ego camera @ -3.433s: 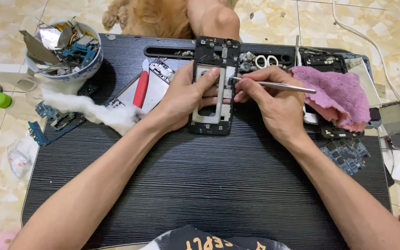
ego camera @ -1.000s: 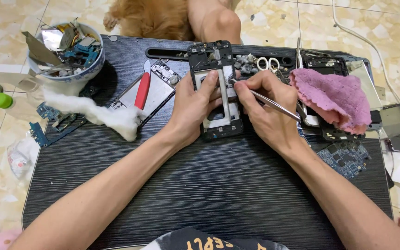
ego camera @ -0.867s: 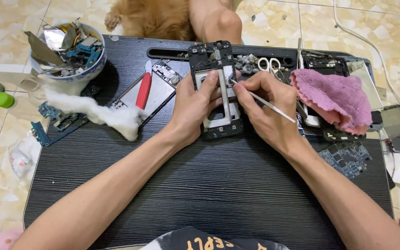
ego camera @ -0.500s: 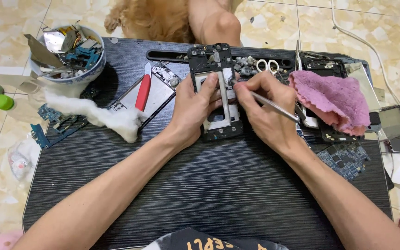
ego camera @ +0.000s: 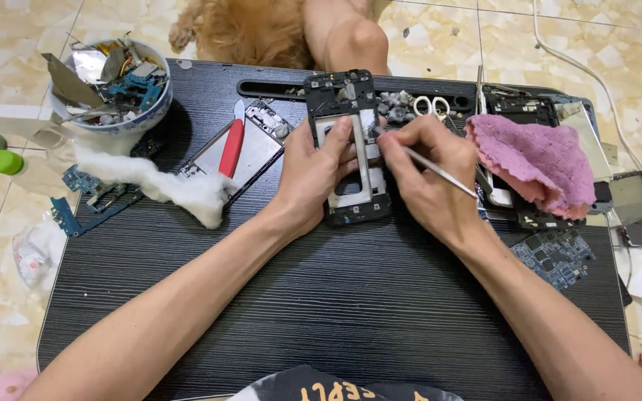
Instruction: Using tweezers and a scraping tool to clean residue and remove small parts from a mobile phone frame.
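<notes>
Phone frame: a black stripped phone mid-frame [ego camera: 351, 148] is lying flat at the far middle of the black table [ego camera: 336, 297], its long side pointing away from the person.
Left hand: the left hand [ego camera: 317, 174] is resting on the frame's left edge, fingers clamped over it and the thumb lying across the opening.
Right hand: the right hand [ego camera: 425, 174] is pinching metal tweezers [ego camera: 440, 172] with fingers closed together; the tip is touching the frame's upper right edge.
Obstruction: both hands are covering much of the frame; the contact point is too small to make out.
Left surroundings: a red pry tool [ego camera: 230, 147] is lying on a phone back panel [ego camera: 243, 152], just beside white cotton wadding [ego camera: 165, 186]; a bowl of scrap parts [ego camera: 109, 85] is standing at the far left corner.
Right surroundings: a pink cloth [ego camera: 536, 160] is draping over other phone parts; small scissors [ego camera: 431, 106] are lying behind the right hand; a blue circuit board [ego camera: 559, 256] is lying near the right edge.
</notes>
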